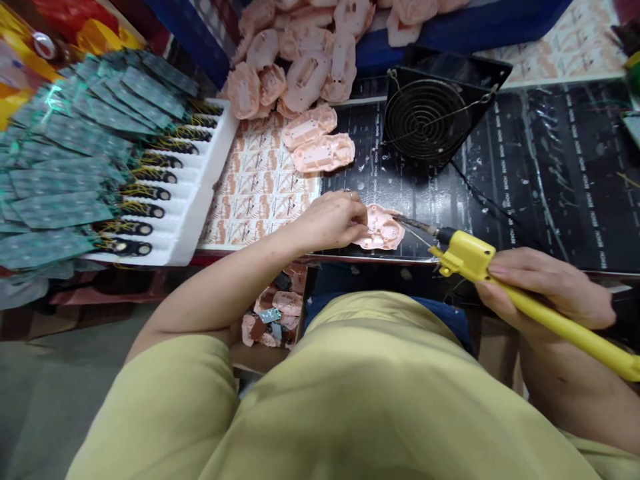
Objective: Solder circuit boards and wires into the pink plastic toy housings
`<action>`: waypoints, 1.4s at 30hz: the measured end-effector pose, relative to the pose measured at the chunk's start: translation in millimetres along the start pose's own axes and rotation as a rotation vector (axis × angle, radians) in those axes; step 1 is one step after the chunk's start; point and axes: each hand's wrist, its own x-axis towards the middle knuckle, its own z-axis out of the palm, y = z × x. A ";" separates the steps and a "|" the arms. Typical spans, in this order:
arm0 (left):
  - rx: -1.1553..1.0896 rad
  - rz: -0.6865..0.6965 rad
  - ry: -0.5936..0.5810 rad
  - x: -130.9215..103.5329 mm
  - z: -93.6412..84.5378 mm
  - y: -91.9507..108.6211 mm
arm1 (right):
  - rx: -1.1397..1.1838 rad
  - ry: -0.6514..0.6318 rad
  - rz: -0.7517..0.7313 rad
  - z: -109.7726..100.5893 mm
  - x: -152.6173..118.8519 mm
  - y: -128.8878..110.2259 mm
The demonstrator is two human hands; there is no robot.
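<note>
My left hand [336,219] has its fingers closed on the left end of a pink plastic shell [384,228], which lies at the front edge of the black table. In my right hand [545,283] is a yellow soldering iron [467,257], gripped near its front. Its dark metal tip and a thin wire reach the right side of the shell. Two more pink shells [324,153] lie just beyond my left hand.
A pile of pink shells [305,73] spills from a blue crate [500,27]. A black fan [425,123] stands behind the work spot, its cable trailing right. Green circuit boards [65,180] with wired parts rest on a white foam tray [187,220] at left. Below is a box of pink parts [287,303].
</note>
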 end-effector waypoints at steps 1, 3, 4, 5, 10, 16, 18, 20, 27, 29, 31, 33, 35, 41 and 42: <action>0.007 0.000 -0.005 0.0 -0.9 0.3 | 0.001 0.014 0.007 -0.5 -1.6 0.8; 0.018 0.005 -0.008 0.1 -2.2 0.9 | -0.015 0.032 0.029 0.1 -4.7 1.3; 0.021 0.008 -0.010 0.2 -2.6 1.3 | -0.041 0.026 0.046 0.8 -6.1 1.1; 0.023 0.009 -0.013 0.4 -2.7 1.8 | -0.078 0.028 0.056 1.5 -7.5 0.5; 0.032 0.011 -0.014 0.6 -0.6 2.8 | -0.210 0.079 0.080 4.5 -11.4 -3.4; -0.271 0.073 0.314 -17.9 -6.8 -15.4 | 0.024 0.128 0.099 11.0 -6.2 -2.4; -0.354 0.071 0.437 -34.1 -9.1 -22.9 | 0.022 0.140 0.056 10.6 -4.0 -1.5; -0.350 0.079 0.463 -52.4 -7.2 -27.8 | 0.004 0.137 0.039 8.5 -4.0 -1.6; -0.264 0.096 0.490 -77.9 27.6 -22.0 | -0.251 0.144 0.218 7.1 -11.3 -7.0; -0.314 0.041 0.546 -71.7 32.6 -19.0 | -0.238 0.103 0.193 9.1 -8.6 -8.7; -0.383 -0.029 0.548 -63.6 31.7 -17.8 | -0.223 0.084 0.182 10.6 -4.9 -10.7; -0.424 -0.092 0.518 -55.1 27.9 -18.0 | -0.217 0.087 0.192 11.0 -2.9 -11.8; -0.395 -0.098 0.472 -46.3 25.0 -18.3 | -0.209 0.104 0.181 10.5 -3.9 -10.6; -0.059 -0.021 0.387 -21.5 29.5 -12.9 | -0.204 0.113 0.253 6.3 -13.5 -2.0; -0.025 -0.027 0.379 -18.9 30.1 -11.5 | -0.205 0.107 0.258 5.9 -13.7 -1.1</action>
